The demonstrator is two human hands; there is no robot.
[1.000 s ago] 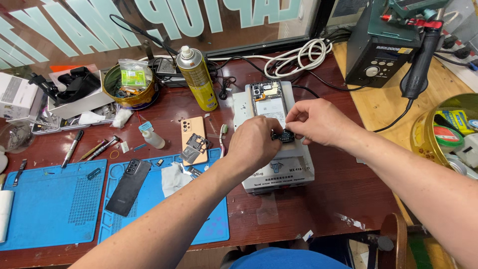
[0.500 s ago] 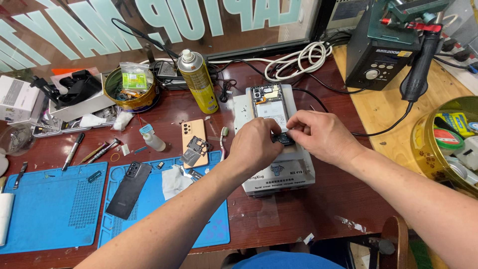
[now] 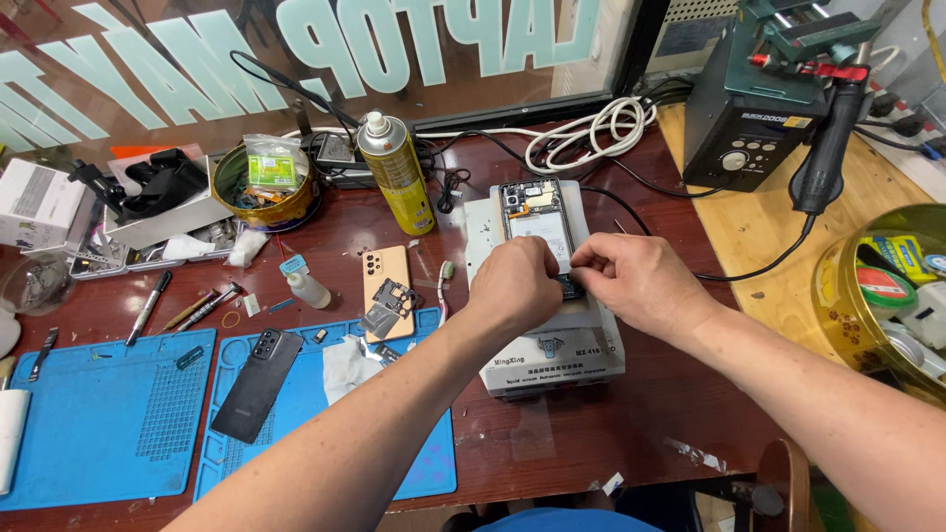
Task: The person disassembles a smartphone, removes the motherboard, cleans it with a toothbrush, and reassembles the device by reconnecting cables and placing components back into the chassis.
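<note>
I see both hands meeting over the opened phone, which lies face down with its back removed on top of the white heating box near the middle of the dark red bench. My left hand is curled into a loose fist at the phone's lower end, fingers tucked under, so I cannot tell what, if anything, it pinches. My right hand comes in from the other side, thumb and forefinger drawn narrow and touching the same lower end; the part between them is too small to make out. The upper half of the phone shows bare, with its battery and board exposed.

Taking the heating box as the landmark: just to its left lies an orange back cover with a dark inner frame on it. Beyond that, further left, a black phone rests on a blue work mat, beside a second blue mat. Behind the box and to the left stands a yellow spray can, with a round tin of small parts past it. Behind the box to the right, a coil of white cable lies near a dark green hot-air station.
</note>
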